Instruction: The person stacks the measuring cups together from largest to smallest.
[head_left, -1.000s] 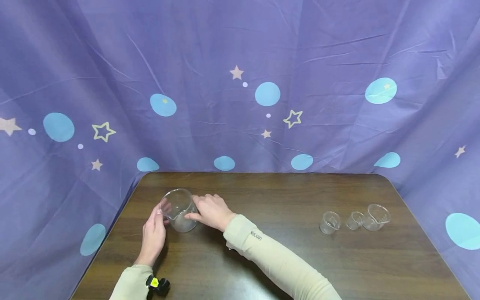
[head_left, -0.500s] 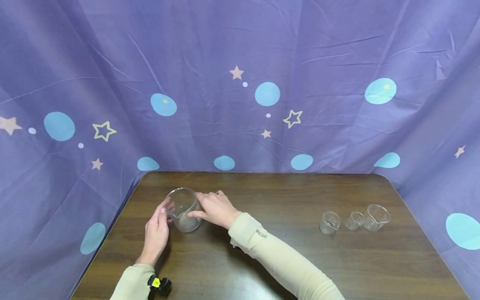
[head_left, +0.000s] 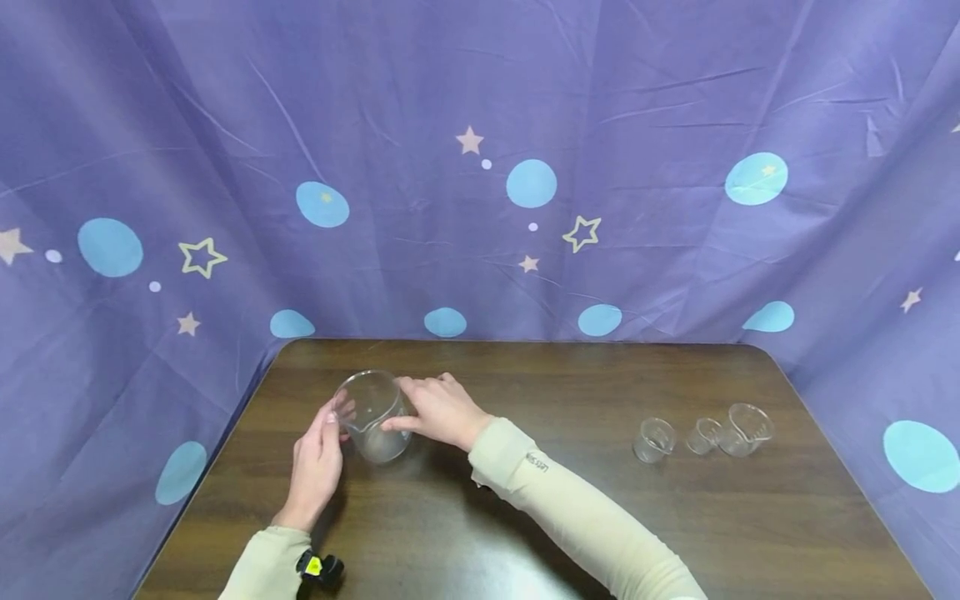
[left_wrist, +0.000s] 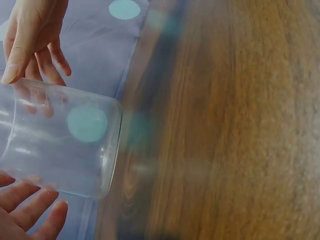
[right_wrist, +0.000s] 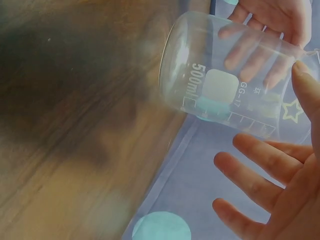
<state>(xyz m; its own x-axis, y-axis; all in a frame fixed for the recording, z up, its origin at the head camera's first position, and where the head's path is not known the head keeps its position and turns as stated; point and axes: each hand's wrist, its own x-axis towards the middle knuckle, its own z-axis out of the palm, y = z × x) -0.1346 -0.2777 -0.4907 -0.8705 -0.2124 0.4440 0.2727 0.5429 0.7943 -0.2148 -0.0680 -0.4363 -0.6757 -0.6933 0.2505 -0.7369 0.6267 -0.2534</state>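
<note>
A large clear glass beaker (head_left: pixel 381 437), marked 500ml in the right wrist view, is upright at the left part of the table. My left hand (head_left: pixel 315 462) holds its left side, with the thumb in front and fingers showing through the glass. From the right, my right hand (head_left: pixel 442 408) grips it near the rim between thumb and forefinger. In the right wrist view, the other fingers of the right hand (right_wrist: pixel 265 185) spread away from the beaker (right_wrist: pixel 225 75). Whether the base touches the table cannot be told. No contents show inside.
Three smaller glass beakers stand at the table's right: a small beaker (head_left: pixel 654 442), a smaller beaker (head_left: pixel 703 437) and a wider beaker (head_left: pixel 746 432), the last two side by side. A purple patterned curtain (head_left: pixel 465 208) surrounds the brown wooden table (head_left: pixel 540 383) at the back and sides.
Both hands have moved a little to the right with the large beaker between them. The view has shifted slightly. The three small beakers stay in place.
</note>
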